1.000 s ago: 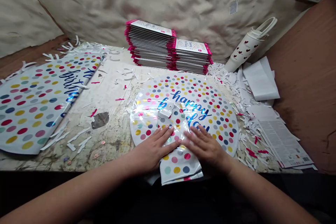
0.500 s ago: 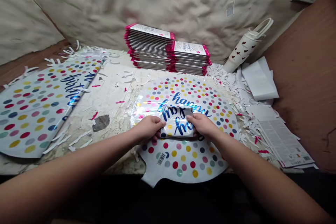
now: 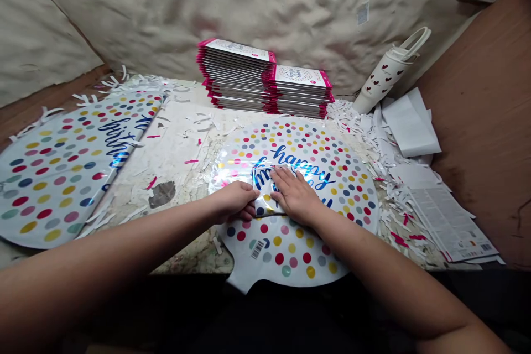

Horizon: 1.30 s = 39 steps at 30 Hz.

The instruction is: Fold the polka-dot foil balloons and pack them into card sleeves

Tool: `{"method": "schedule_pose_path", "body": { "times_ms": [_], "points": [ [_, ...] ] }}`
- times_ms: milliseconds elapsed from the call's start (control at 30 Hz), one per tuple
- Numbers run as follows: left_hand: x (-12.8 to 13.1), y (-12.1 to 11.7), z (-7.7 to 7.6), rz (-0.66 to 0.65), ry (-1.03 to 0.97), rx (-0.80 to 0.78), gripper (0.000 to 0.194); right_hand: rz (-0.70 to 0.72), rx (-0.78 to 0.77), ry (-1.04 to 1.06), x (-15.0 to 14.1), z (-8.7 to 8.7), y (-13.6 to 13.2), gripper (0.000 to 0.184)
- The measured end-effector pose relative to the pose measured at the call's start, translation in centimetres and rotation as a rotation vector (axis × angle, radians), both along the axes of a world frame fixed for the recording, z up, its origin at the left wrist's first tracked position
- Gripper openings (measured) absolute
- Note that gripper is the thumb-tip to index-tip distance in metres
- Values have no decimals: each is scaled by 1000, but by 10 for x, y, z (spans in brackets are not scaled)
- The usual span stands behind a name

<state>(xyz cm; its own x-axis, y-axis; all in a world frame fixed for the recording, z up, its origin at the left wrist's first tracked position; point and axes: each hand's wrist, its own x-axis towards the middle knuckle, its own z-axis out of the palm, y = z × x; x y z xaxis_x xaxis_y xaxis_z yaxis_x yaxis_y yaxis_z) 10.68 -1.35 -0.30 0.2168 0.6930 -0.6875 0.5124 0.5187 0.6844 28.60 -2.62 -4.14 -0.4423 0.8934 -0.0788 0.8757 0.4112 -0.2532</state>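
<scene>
White foil balloon point(image 3: 282, 254) with polka dots is lying flat on the table point(image 3: 166, 138) right in front of me, and a folded strip point(image 3: 265, 178) of it sits across its middle, with blue "happy" lettering showing just above. Left hand point(image 3: 234, 202) is cupped against the strip's left edge, and from my end I can't tell whether it's actually pinching anything. Right hand point(image 3: 294, 196) is open and flat on top of the strip, fingers together and pressing down, no grip at all. Below the hands there's a small barcode point(image 3: 257, 249) on the foil, and the balloon's tab point(image 3: 243, 282) hangs over the table's near edge.

Off to the left lies a second dotted foil balloon point(image 3: 53, 188) with blue "birthday" lettering. Behind the work are two stacks of pink-edged balloon packs point(image 3: 236, 74), side by side against a crinkled white sheet point(image 3: 207, 0). Right of those stands a white tube with red hearts point(image 3: 384, 74), leaning on the wall, above white paper shreds point(image 3: 390, 193) and a printed sheet point(image 3: 448, 221).
</scene>
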Motion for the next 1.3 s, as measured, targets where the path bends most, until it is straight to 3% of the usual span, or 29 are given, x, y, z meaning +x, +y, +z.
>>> {"method": "schedule_pose_path", "body": {
  "times_ms": [67, 133, 167, 233, 300, 367, 433, 500, 567, 600, 633, 700, 767, 867, 933, 1000, 1067, 1100, 1167, 1233, 1300],
  "points": [
    [-7, -2, 0, 2, 22, 90, 25, -12, -24, -6, 1, -2, 3, 56],
    [-15, -10, -3, -101, 52, 407, 28, -15, -34, -7, 1, -3, 3, 57],
    [-19, -16, -5, -237, 67, 622, 31, -15, -35, -7, 1, -3, 2, 57],
    [-26, -28, -12, -631, 105, 995, 40, -11, -34, -9, 1, -4, 2, 57],
    [-33, -39, -17, -947, 152, 1084, 46, -4, -34, -10, 2, -5, 3, 59],
    [-38, -47, -16, -1005, 152, 986, 45, 6, -44, -9, 4, -5, 4, 61],
    [-42, -50, -8, -816, 66, 818, 38, 12, -58, -1, 7, -4, 6, 63],
    [-43, -49, 4, -395, -59, 544, 36, 15, -63, 15, 9, -4, 7, 64],
    [-39, -45, 15, 53, -189, 174, 42, 17, -52, 42, 9, -5, 8, 64],
    [-35, -41, 19, 196, -242, 2, 45, 18, -44, 56, 8, -5, 8, 64],
    [-31, -36, 21, 259, -284, -137, 46, 17, -37, 70, 6, -6, 8, 64],
    [-18, -23, 19, 232, -287, -266, 37, 13, -30, 99, 2, -5, 8, 64],
    [-3, -12, 15, 149, -202, -256, 29, 16, -36, 143, 4, 1, 8, 66],
    [14, -2, 13, 128, -158, -199, 26, -60, 42, 225, 40, 19, -2, 69],
    [17, -2, 18, 202, -225, -154, 23, -299, 192, 231, 95, 30, -19, 70],
    [15, -4, 25, 276, -278, -130, 22, -694, 279, 149, 165, 34, -47, 76],
    [12, -7, 31, 313, -303, -133, 20, -1041, 104, 7, 235, 27, -84, 91],
    [10, -8, 32, 326, -309, -136, 18, -1111, -22, -41, 263, 20, -105, 99],
    [8, -10, 33, 341, -329, -141, 17, -1048, -236, -62, 302, 2, -144, 108],
    [8, -12, 33, 350, -370, -162, 21, -940, -235, -47, 317, -11, -177, 104],
    [7, -14, 34, 340, -428, -198, 27, -872, -173, -11, 319, -13, -199, 83]
  ]
}}
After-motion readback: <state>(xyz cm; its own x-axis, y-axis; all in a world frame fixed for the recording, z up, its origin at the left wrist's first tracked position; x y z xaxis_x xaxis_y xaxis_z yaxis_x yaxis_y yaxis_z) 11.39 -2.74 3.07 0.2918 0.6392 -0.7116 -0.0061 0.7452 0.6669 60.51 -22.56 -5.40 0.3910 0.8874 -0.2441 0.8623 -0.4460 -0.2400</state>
